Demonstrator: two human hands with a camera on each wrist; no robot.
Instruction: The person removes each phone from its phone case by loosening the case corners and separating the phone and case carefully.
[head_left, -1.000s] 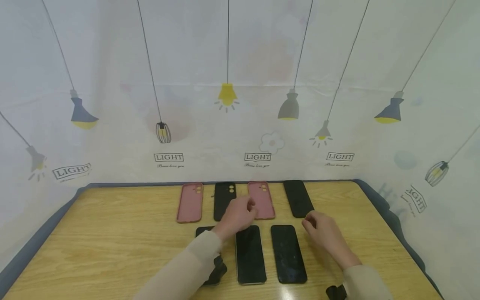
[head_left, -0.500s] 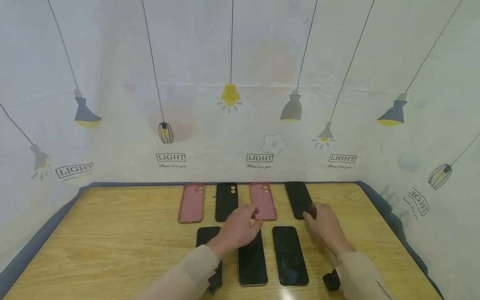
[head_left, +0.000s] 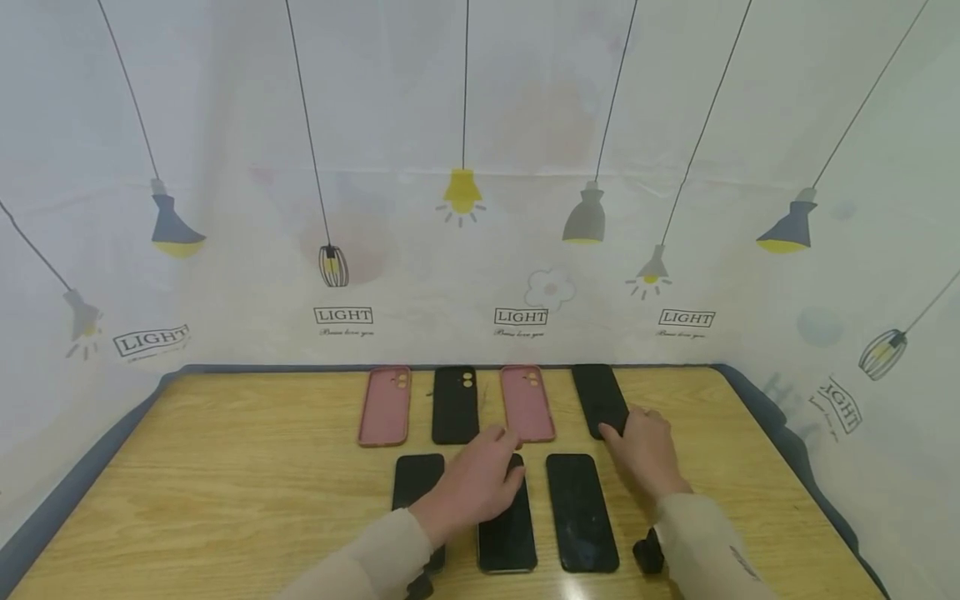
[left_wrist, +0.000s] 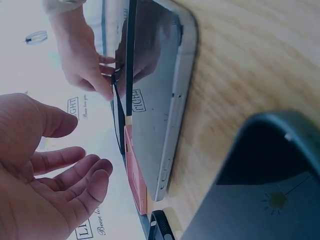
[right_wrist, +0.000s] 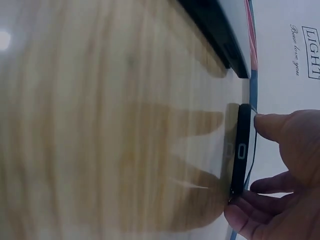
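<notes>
My right hand (head_left: 648,450) is at the near end of a phone in a black case (head_left: 595,398), at the back right of the table. In the right wrist view the thumb touches one edge of that cased phone (right_wrist: 241,150) and the fingertips (right_wrist: 237,216) the other. My left hand (head_left: 472,483) hovers over the middle phone (head_left: 507,542), loosely curved and holding nothing. The left wrist view shows it apart from the silver-edged phone (left_wrist: 172,115). A left phone (head_left: 418,479), partly hidden by my left arm, and a right phone (head_left: 582,512) flank the middle one.
Along the back edge lie a pink phone case (head_left: 385,408), a black phone case (head_left: 454,408) and another pink case (head_left: 527,404). The wooden table (head_left: 225,475) meets a printed cloth backdrop (head_left: 420,275) at its back and sides.
My right hand has moved onto the near end of the black-cased phone. My left hand has drawn back from the rear row of cases to above the middle phone.
</notes>
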